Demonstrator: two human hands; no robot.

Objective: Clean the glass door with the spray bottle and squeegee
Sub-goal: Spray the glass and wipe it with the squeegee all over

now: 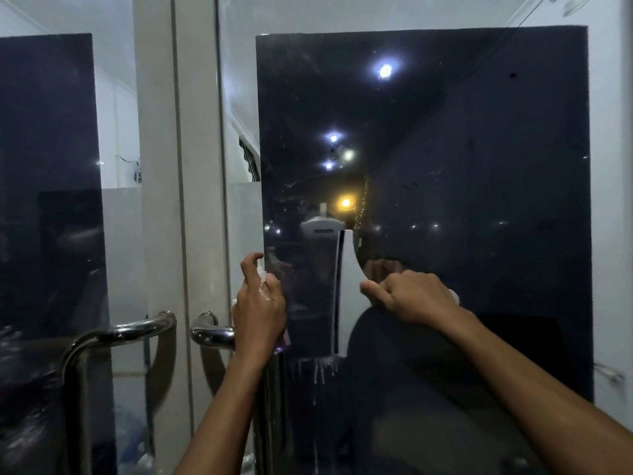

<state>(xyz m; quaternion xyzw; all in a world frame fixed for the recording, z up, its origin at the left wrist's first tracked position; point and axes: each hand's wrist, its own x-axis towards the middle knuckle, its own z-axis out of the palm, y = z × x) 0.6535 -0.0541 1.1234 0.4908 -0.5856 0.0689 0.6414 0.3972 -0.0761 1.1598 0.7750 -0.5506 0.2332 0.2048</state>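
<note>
Bottle point(274, 323) mostly hidden behind left hand point(260, 313), which is curled round it; purple liquid shows at its base. Right hand point(411, 296) grips the squeegee point(346, 293), handle hidden, blade upright against the glass door point(462, 200). Drips point(317, 366) below.

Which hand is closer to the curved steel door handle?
The left. The left hand, gripping the clear spray bottle, is right beside the curved steel door handle. The right hand holds the white squeegee further right, on the dark glass door.
</note>
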